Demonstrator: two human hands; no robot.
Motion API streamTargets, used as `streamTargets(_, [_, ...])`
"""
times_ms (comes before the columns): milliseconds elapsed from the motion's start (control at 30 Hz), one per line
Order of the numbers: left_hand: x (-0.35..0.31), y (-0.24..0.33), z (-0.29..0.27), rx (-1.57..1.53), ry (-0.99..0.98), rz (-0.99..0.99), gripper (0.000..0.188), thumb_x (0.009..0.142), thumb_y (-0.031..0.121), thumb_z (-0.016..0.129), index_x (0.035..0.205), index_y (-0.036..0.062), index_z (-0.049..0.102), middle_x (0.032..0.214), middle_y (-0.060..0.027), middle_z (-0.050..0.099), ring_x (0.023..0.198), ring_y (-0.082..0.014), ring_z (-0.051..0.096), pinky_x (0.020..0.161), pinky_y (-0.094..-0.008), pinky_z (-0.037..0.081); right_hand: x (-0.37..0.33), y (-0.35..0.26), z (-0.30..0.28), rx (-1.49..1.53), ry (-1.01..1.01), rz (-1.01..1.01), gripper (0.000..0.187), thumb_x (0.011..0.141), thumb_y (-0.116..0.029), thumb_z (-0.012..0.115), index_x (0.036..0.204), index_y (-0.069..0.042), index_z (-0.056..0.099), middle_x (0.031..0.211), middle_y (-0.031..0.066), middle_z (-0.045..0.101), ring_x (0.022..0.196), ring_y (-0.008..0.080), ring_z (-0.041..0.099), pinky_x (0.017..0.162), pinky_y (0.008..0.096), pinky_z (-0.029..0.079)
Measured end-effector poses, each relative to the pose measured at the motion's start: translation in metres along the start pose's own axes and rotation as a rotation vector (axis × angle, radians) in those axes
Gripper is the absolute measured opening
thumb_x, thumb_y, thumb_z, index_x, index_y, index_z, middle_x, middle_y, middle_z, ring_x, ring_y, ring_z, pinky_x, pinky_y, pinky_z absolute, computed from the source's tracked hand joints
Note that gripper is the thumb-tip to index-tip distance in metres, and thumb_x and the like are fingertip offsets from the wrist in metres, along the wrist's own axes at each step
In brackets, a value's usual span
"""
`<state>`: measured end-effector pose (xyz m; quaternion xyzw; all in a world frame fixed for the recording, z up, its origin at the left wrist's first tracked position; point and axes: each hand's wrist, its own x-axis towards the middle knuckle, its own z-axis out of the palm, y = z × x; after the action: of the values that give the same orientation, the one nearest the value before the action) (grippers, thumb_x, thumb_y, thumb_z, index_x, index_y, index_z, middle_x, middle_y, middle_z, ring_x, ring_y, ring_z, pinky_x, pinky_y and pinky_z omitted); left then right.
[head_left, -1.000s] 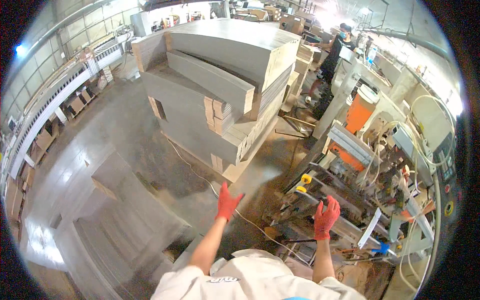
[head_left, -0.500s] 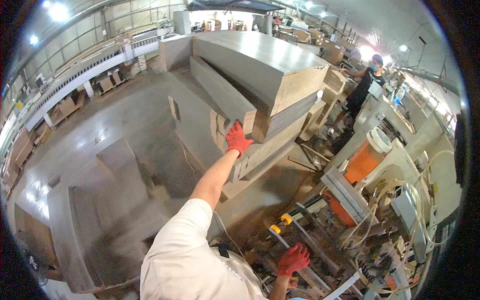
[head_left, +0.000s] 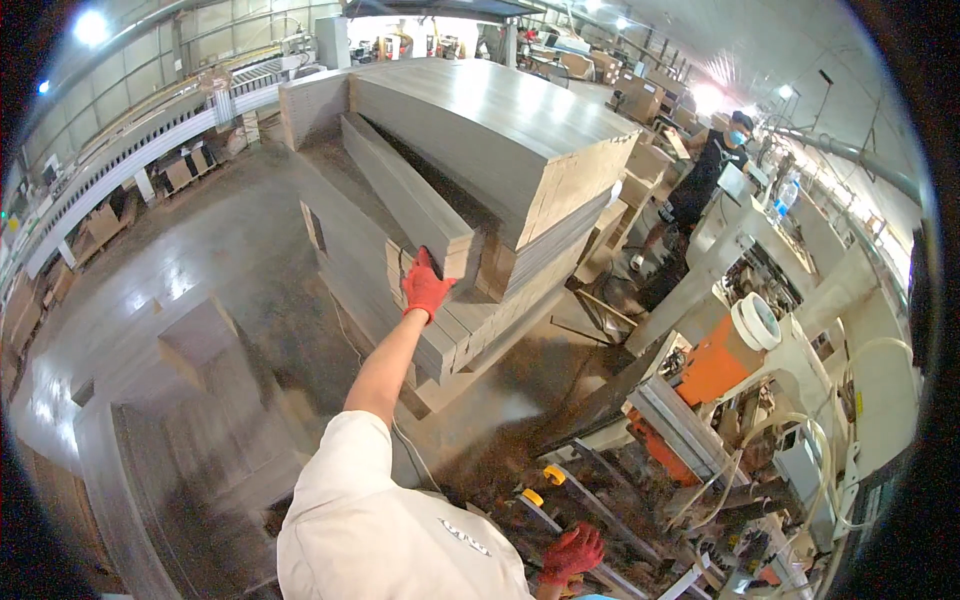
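My left hand point(head_left: 427, 290), in a red glove, reaches out to a narrow stack of grey boards point(head_left: 405, 190) with pale cut ends. Its fingers lie against the near end of that stack, stretched, with the thumb apart. Beneath and beside it are more layers of grey boards point(head_left: 350, 235). My right hand point(head_left: 573, 553), also red-gloved, is low over the machine's metal rails point(head_left: 610, 510). Its fingers look loosely spread, and I see nothing held in them. Two yellow-capped parts point(head_left: 553, 474) sit on the rails just ahead of it.
A tall pile of wide grey panels point(head_left: 500, 110) stands behind the narrow stack. Another grey stack point(head_left: 200, 470) is at the lower left. To the right stands a machine with an orange body point(head_left: 715, 360) and hoses. Beyond it is a person in dark clothes point(head_left: 705, 175).
The view has shifted, so the boards appear farther left. My left hand stays by the narrow stack's end. My right hand appears slightly lower and farther left. The person beyond has changed posture.
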<state>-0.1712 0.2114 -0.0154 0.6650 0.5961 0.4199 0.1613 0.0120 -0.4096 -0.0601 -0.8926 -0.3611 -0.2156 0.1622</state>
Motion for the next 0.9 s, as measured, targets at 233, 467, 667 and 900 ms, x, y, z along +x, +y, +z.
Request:
streamTargets(233, [0.035,-0.011,-0.026,-0.304,0.139,0.027,0.088,0.077,0.037,0.08,0.147,0.0019,0.041,0.141,-0.0212,0.053,0.13,-0.0386,0.051,0.106,-0.049,0.043,0.007,-0.014,-0.002,0.005,0.007,0.03,0.027,0.096,-0.029,0.048,0.102,-0.012,0.069,0.099,0.0124,0.065,0.095,0.0361,0.06,0.078,0.0513,0.042])
streamTargets(467, [0.098,0.104,-0.056,-0.156,0.281,-0.339,0.108,0.071,0.056,0.085,0.145,-0.0048,0.035,0.134,-0.026,0.054,0.125,-0.0396,0.054,0.105,-0.0461,0.045,0.002,0.0,-0.009,-0.047,-0.05,0.034,0.027,0.095,-0.031,0.049,0.101,-0.012,0.068,0.099,0.0123,0.065,0.094,0.0362,0.06,0.078,0.0511,0.043])
streamTargets(667, [0.165,0.039,-0.035,-0.113,0.123,-0.43,0.116,0.069,0.05,0.088,0.153,-0.0032,0.029,0.136,-0.0273,0.057,0.129,-0.0367,0.056,0.104,-0.0484,0.047,0.005,0.008,0.006,0.009,-0.013,-0.046,0.021,0.092,-0.027,0.053,0.097,-0.012,0.068,0.097,0.0109,0.065,0.093,0.0356,0.06,0.08,0.0508,0.044])
streamTargets(900, [0.101,-0.032,-0.019,-1.737,-0.834,-0.324,0.038,0.1,0.012,0.048,0.132,-0.0048,0.061,0.134,-0.013,0.066,0.115,-0.0275,0.066,0.11,-0.0402,0.047,0.003,0.003,-0.025,0.002,0.023,0.05,0.015,0.085,-0.025,0.061,0.093,-0.014,0.067,0.092,0.0085,0.064,0.09,0.0345,0.06,0.079,0.0492,0.043])
